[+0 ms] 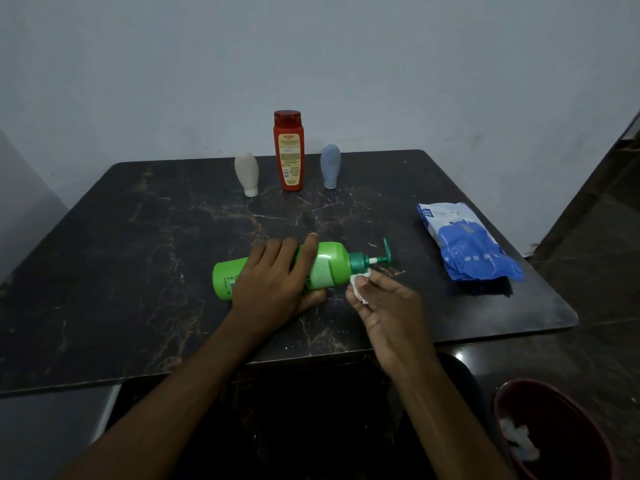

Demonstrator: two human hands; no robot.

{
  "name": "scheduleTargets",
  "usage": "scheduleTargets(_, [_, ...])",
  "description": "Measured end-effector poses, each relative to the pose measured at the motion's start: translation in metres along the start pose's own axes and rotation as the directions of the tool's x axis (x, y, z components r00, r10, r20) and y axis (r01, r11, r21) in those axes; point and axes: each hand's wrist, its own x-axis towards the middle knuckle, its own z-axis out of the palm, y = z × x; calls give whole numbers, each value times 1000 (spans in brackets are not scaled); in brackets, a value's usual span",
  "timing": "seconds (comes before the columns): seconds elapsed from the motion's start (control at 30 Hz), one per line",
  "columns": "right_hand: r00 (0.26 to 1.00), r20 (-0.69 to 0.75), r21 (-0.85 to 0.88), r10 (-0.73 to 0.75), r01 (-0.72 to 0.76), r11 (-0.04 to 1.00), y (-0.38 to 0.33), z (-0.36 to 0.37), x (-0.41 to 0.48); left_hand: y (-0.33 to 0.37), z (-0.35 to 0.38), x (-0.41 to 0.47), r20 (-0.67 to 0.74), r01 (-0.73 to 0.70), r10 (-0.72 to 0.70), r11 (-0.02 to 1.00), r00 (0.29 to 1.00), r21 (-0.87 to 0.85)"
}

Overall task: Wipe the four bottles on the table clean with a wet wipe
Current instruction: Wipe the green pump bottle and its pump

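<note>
Lying sideways near table's front edge, green plastic pump bottle [277,273] being steadied by left hand [273,282], fingers curled round body, so right hand [384,306], pinching crumpled white wet wipe [358,285], is reaching dark-green collar.

Dim, soft (edges warped); slight blur

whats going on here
A person is wiping bottles at a table. The left hand holds the green bottle on its side; the right hand presses a wipe against its pump neck. The white bottle, red bottle and blue bottle stand at the back; a wipe pack lies at right.
</note>
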Motion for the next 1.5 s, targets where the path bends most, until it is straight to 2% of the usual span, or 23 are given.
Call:
scheduleTargets(0.13, [992, 123, -111, 9, 5, 994, -7, -2, 12, -2, -2, -1, -47, 1, -2, 1000, 999, -22])
scheduleTargets(0.27, [991, 135, -141, -22, 42, 989, -5, -6, 7, -4, 0, -1, -29, 7, -8, 1000, 1000, -29])
scheduleTargets(0.43, [996, 68, 0, 57, -57, 998, -6, 0, -1, -2, 0, 0, -15, 3, -3, 1000, 1000, -31])
scheduleTargets(0.57, [993, 64, 7, 104, -104, 995, -14, 5, 2, -2, 0, 0, -5, 2, -2, 1000, 1000, -17])
scheduleTargets(0.73, [998, 27, -57, 52, -50, 997, -13, 6, -21, -4, 1, -1, 4, 6, -6, 1000, 1000, -9])
scheduleTargets(0.77, [1000, 25, -115, 3, 0, 993, -14, 5, -26, -4, 2, -1, 6, 2, -2, 1000, 1000, -5])
scheduleTargets(0.8, [994, 20, -229, -105, 107, 968, -14, 5, -30, -5, 2, -1, 6, -2, 2, 1000, 1000, -3])
scheduleTargets(0.83, [959, 30, -401, -283, 271, 875, -14, 2, -32, -5, 3, -1, 5, -5, 5, 1000, 1000, -3])
scheduleTargets(0.87, [867, 94, -586, -490, 446, 677, -14, -1, -30, -5, 2, 0, 2, -6, 6, 1000, 1000, -2])
scheduleTargets(0.9, [736, 222, -719, -640, 567, 403, -12, -6, -27, -5, 2, -1, -2, -8, 8, 1000, 1000, -2])
scheduleTargets(0.93, [624, 363, -773, -692, 616, 150, -8, -9, -21, -5, 2, -1, -4, -11, 11, 1000, 1000, -3])
scheduleTargets(0.97, [565, 465, -788, -682, 615, -28, -4, -12, -15, -4, 2, -1, -5, -13, 13, 1000, 1000, -6])
scheduleTargets(1.0, [543, 525, -789, -656, 600, -134, 1, -13, -9, -4, 2, -1, -2, -17, 17, 1000, 1000, -10])
scheduleTargets(1.03, [537, 554, -789, -636, 582, -196, 4, -13, -4, -4, 2, -1, 3, -21, 21, 1000, 1000, -16])
scheduleTargets(1.2, [530, 566, -817, -631, 463, -344, 7, -2, 9, -5, 3, -1, 15, -15, 15, 1000, 1000, -23])
scheduleTargets(1.27, [490, 585, -801, -646, 474, -366, 9, -4, 5, -5, 3, -1, 13, -8, 8, 1000, 1000, -23])
scheduleTargets(1.37, [440, 602, -765, -667, 558, -322, 15, -17, -3, -5, 2, -1, 12, 16, -15, 999, 1000, -32])
scheduleTargets(1.43, [487, 535, -788, -691, 582, -201, 15, -26, -6, -6, 0, -1, -12, 59, -60, 997, 998, -52])
scheduleTargets(1.5, [555, 422, -806, -717, 592, -16, 12, -33, -8, -7, -1, -2, -56, 117, -122, 990, 991, -85])
